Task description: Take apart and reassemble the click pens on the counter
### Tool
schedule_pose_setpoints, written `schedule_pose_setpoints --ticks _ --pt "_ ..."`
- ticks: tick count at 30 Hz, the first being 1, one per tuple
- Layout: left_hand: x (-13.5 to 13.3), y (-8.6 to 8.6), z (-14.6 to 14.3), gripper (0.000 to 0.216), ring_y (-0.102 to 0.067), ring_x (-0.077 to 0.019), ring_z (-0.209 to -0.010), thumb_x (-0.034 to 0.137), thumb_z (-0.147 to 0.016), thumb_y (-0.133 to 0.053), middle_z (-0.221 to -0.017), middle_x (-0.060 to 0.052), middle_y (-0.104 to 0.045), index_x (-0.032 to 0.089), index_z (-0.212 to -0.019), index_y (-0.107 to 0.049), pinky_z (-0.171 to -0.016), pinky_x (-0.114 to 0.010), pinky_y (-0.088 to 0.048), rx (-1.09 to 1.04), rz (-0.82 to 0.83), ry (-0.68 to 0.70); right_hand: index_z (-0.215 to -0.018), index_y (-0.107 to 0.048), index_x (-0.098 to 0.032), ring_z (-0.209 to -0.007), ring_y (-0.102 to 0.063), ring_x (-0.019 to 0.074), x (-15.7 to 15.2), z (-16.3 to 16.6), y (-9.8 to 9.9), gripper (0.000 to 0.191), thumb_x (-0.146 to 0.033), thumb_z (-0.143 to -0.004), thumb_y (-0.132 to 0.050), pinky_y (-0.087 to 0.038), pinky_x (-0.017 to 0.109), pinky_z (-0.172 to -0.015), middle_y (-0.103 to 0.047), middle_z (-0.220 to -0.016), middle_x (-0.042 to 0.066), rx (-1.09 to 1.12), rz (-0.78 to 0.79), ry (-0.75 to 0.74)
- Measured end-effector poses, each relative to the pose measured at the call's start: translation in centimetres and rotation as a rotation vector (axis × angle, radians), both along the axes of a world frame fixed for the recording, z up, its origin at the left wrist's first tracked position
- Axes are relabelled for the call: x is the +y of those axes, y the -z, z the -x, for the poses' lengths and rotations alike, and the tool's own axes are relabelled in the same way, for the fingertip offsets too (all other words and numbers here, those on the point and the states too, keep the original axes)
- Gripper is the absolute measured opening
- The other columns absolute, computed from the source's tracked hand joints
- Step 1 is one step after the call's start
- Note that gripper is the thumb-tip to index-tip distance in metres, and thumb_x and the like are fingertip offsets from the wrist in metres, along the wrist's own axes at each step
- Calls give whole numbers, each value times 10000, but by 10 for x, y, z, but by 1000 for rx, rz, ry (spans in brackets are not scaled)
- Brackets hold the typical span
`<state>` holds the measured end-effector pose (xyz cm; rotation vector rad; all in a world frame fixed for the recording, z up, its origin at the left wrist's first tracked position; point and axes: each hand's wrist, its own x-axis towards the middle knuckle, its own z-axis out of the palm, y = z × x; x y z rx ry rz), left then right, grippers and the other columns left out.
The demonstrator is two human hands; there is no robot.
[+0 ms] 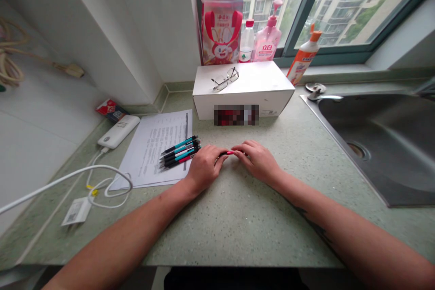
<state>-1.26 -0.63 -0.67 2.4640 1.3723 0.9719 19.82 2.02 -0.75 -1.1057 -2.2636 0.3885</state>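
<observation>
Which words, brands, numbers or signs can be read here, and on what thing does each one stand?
"立白": on the pink pump bottle.
Green tree-like sign: on the red-capped bottle; words there are too small.
Too small or blurred: printed sheets, bag, orange-and-white bottle, power bank, white adapter, red-and-dark packet, pens.
White box: one patch pixelated, small print illegible.

Table (220, 231): stone-like, speckled, smooth, low sheen. Sink (401, 145): metal, smooth, soft gleam. Pens (181, 154): smooth plastic, slightly glossy. Sheets (137, 158): paper, matt. Box (261, 77): smooth card, faint sheen. Power bank (118, 131): smooth plastic, satin look. Water bottle (248, 38): clear plastic. Pump bottle (267, 41): translucent plastic, glossy. Window pane (367, 13): transparent glass.
</observation>
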Motion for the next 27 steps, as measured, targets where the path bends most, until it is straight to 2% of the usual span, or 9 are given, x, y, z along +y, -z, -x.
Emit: schedule_pose_setpoints --ticks 2,7,10,14,16,20,22,24,27 --pt "0 0 0 131 -649 -222 -865 243 -986 -581 -940 -56 -730 184 -1050 -679 -795 -370 -511 1 4 -3 -986 -717 -211 -861 -620 225 0 -1 -1 260 -372 -1021 -516 -499 377 -773 -678 -892 70 6 -8 -3" --pt "0 1 -1 124 -654 -228 -871 245 -981 -589 -941 -53 -734 187 -1041 -680 -797 -377 -513 0 15 -21 -1019 -691 -208 -934 -622 220 -1 -1 -2 182 -337 -999 -563 -513 368 -818 -663 -997 86 103 -74 -24" --pt "0 0 0 145 -658 -227 -882 253 -993 -563 -954 -64 -738 181 -1046 -676 -811 -381 -518 -15 1 -32 -1090 -682 -213 -922 -641 217 -2 -1 -2 224 -384 -990 -578 -515 370 -816 -669 -1027 86 109 -25 34" --pt "0 0 0 150 -662 -227 -882 259 -992 -562 -956 -68 -742 180 -1046 -677 -816 -384 -523 -32 2 -41 -950 -699 -211 -814 -628 216 -1 -1 -4 247 -392 -1006 -540 -500 374 -736 -675 -865 62 116 35 123" --pt "0 1 0 143 -665 -229 -888 253 -984 -573 -964 -67 -744 183 -1052 -677 -818 -387 -526 -32 14 -42 -915 -692 -213 -824 -619 217 -2 -1 -5 231 -378 -999 -555 -502 376 -744 -665 -859 64 163 10 105" --pt "0 1 0 127 -672 -228 -891 238 -975 -582 -965 -65 -746 189 -1041 -679 -821 -383 -533 -40 25 -52 -978 -675 -228 -902 -635 213 -5 1 -6 145 -336 -985 -578 -525 391 -813 -653 -967 75 277 -16 37" --pt "0 0 0 125 -672 -229 -885 230 -973 -582 -967 -68 -747 185 -1037 -679 -817 -382 -536 -46 23 -58 -1044 -660 -227 -879 -653 203 -4 3 -6 153 -346 -966 -603 -540 387 -798 -649 -1010 79 362 32 62" --pt "0 -1 0 131 -673 -227 -877 229 -975 -575 -963 -72 -745 178 -1037 -678 -811 -379 -540 -64 18 -70 -1146 -621 -219 -833 -667 191 -2 3 -4 291 -392 -916 -667 -553 368 -741 -656 -1050 87 490 138 126" --pt "0 -2 0 134 -680 -217 -867 236 -978 -571 -946 -68 -743 177 -1038 -674 -802 -362 -544 -97 13 -79 -1143 -596 -199 -724 -660 181 3 3 -2 445 -481 -829 -734 -534 327 -615 -690 -913 60 656 374 172"
